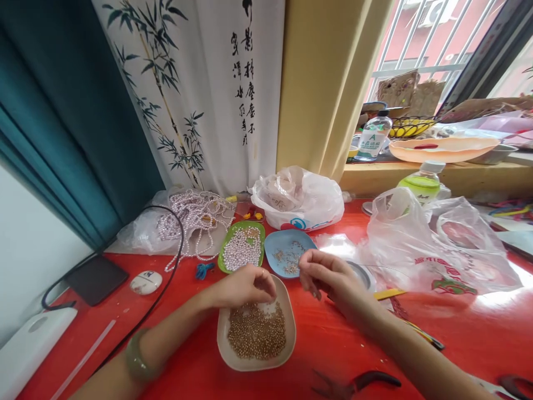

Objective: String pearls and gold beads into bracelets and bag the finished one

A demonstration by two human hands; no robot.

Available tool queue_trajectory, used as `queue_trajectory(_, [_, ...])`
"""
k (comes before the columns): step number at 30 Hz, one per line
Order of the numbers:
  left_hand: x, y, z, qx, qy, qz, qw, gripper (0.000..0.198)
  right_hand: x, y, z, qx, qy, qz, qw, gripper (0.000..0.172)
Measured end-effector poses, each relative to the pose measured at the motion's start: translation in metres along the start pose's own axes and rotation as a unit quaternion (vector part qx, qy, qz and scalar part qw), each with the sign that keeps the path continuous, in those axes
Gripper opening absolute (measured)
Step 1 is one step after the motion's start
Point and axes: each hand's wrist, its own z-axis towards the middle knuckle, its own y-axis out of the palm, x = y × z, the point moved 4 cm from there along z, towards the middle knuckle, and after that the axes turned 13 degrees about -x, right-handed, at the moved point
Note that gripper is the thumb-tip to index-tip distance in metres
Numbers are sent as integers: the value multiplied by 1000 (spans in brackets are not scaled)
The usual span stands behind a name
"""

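We see lots of tiny gold beads (pixel 258 336) in a cream tray (pixel 222 333). The beads are round and shiny, some light gold and some more brown. They lie in a loose, flat heap, most of them in the part of the tray close to us. They are round, so we can't say that they point any way. The tray has soft, round corners. Its long side runs away from us toward the curtain (pixel 233 111), and its far end leans a little to the right. It sits flat on the red table (pixel 166 344), on the near side of a green tray (pixel 262 239) and a blue dish (pixel 281 239).

The left hand (pixel 245 286) is over the far end of the cream tray. Its fingers are bent in, with a small gap by the thumb, and we can't tell if it holds a bead. The right hand (pixel 328 272) is up by the near edge of the blue dish. Its fingers are curled and close together, and we can't tell if anything is pinched there.
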Motion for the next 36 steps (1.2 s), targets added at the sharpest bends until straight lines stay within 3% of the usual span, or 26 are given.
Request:
queue_trajectory(5, [1,-3,1,53,45,-176,982,13,39,23,2,3,54,29,998,10])
queue_trajectory(10, [-4,-1,1,80,32,-264,961,16,52,29,0,25,49,14,998,12])
queue_trajectory(36, [-8,1,3,78,21,-305,949,16,52,27,0,16,55,28,998,9])
